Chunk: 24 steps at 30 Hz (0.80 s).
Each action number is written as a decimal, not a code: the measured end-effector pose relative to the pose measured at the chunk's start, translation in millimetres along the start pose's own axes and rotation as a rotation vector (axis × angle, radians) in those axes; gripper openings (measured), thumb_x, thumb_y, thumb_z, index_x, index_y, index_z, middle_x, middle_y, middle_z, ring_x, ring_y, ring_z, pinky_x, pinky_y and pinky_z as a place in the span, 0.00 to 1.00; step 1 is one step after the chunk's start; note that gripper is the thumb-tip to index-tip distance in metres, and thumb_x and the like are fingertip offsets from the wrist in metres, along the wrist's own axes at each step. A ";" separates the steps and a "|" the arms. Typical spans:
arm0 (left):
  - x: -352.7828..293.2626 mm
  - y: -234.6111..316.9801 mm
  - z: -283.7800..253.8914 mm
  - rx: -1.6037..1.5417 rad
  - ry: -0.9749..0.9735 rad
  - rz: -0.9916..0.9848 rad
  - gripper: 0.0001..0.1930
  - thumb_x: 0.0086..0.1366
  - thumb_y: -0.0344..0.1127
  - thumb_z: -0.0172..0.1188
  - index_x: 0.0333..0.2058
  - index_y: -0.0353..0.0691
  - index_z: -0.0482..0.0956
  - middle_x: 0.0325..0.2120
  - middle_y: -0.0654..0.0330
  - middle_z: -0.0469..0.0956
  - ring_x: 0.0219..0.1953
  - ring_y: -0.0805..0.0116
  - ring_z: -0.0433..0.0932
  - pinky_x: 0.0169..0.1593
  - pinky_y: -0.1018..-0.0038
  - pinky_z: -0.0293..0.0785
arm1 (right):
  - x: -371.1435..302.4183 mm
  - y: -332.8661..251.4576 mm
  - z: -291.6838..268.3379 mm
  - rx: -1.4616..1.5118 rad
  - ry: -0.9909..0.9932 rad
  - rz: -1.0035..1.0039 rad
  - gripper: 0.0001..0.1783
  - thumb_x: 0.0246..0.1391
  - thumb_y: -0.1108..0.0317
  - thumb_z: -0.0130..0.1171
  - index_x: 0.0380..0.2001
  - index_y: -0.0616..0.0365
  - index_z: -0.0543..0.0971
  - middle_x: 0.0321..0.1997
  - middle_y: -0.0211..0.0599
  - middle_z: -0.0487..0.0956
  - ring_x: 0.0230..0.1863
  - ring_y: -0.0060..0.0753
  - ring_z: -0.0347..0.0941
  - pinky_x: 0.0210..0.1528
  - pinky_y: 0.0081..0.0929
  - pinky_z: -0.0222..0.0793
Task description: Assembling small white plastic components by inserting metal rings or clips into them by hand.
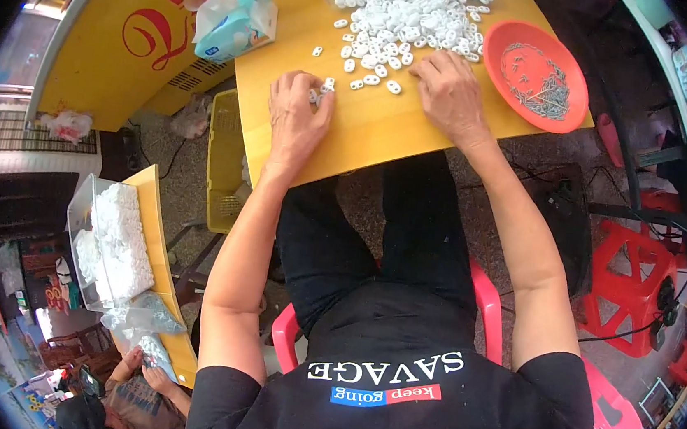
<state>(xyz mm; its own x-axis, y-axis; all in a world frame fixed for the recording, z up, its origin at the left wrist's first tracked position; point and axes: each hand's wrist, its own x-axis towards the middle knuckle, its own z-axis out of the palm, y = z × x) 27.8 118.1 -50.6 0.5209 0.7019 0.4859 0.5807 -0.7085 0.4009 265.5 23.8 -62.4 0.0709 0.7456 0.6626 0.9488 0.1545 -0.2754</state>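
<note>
Small white oval plastic pieces with two dark holes each lie in a big heap [404,13] at the far side of the yellow table [350,145]. Several loose ones [371,79] are scattered in front of the heap. My left hand [295,119] rests on the table with curled fingers, and a few white pieces [328,86] are gathered between its thumb and fingers. At the heap's near edge, my right hand [452,97] lies palm down, its fingers bent and slightly apart. The undersides of its fingertips are hidden. A red bowl [492,84] of small grey metal pins stands right of it.
A blue tissue pack [236,26] sits at the table's left edge by a yellow panel [103,51]. To the lower left, another person's hands [153,368] work beside a clear bin [84,206] of white pieces. Red stools [631,275] stand right.
</note>
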 end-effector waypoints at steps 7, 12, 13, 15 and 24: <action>4.3 5.1 -1.9 -0.074 -0.031 -0.064 0.07 0.56 0.31 0.64 0.31 0.39 0.75 0.32 0.55 0.76 0.40 0.53 0.72 0.48 0.60 0.65 | -0.7 0.2 1.4 0.004 0.006 0.010 0.05 0.48 0.74 0.58 0.30 0.56 0.80 0.35 0.36 0.75 0.41 0.40 0.72 0.47 0.36 0.68; 7.7 6.4 -0.8 -0.188 -0.046 -0.071 0.04 0.57 0.29 0.62 0.32 0.39 0.79 0.28 0.59 0.78 0.39 0.58 0.75 0.47 0.63 0.66 | -0.1 -0.6 0.7 0.011 0.003 0.012 0.05 0.48 0.74 0.58 0.30 0.56 0.80 0.35 0.36 0.75 0.42 0.40 0.72 0.48 0.36 0.67; 8.0 3.6 -1.4 -0.188 -0.047 -0.071 0.04 0.57 0.29 0.62 0.32 0.39 0.79 0.28 0.59 0.78 0.39 0.58 0.75 0.47 0.63 0.66 | 0.1 -0.9 0.9 0.011 0.003 0.012 0.05 0.48 0.74 0.58 0.30 0.56 0.80 0.35 0.36 0.75 0.42 0.40 0.72 0.48 0.36 0.67; 9.3 1.5 -3.1 -0.257 -0.060 -0.091 0.04 0.59 0.28 0.61 0.33 0.38 0.80 0.29 0.57 0.78 0.37 0.58 0.75 0.44 0.66 0.69 | -0.4 -0.8 1.1 0.014 0.001 0.020 0.05 0.48 0.74 0.59 0.30 0.56 0.80 0.35 0.35 0.75 0.42 0.40 0.72 0.48 0.36 0.67; 17.4 -2.3 -13.3 -0.337 0.037 -0.025 0.06 0.62 0.24 0.57 0.37 0.34 0.80 0.32 0.54 0.76 0.36 0.61 0.77 0.41 0.69 0.72 | 0.0 -0.5 0.2 0.004 -0.005 0.019 0.05 0.48 0.74 0.59 0.30 0.55 0.80 0.35 0.35 0.75 0.41 0.39 0.72 0.47 0.36 0.68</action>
<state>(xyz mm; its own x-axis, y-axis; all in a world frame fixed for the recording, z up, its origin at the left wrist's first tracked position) 27.2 131.0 -32.8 0.4823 0.7204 0.4984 0.3502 -0.6800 0.6442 264.9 23.9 -62.4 0.0873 0.7514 0.6541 0.9462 0.1430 -0.2905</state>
